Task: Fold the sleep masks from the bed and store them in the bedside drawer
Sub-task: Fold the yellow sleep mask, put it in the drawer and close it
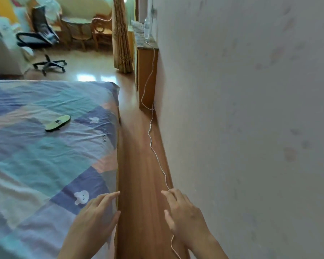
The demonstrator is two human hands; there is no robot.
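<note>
A pale green sleep mask with a dark edge and a small dark patch lies on the bed, which has a blue, teal and pink patchwork sheet. My left hand hovers over the bed's right edge, fingers apart and holding nothing. My right hand is above the strip of wooden floor beside the wall, also with spread fingers and nothing in it. The mask is far ahead and to the left of both hands. No drawer is visibly open.
A narrow wooden floor strip runs between bed and wall. A white cable trails along it to a wooden cabinet holding a plastic bottle. A black office chair, curtain and wooden chairs stand farther off.
</note>
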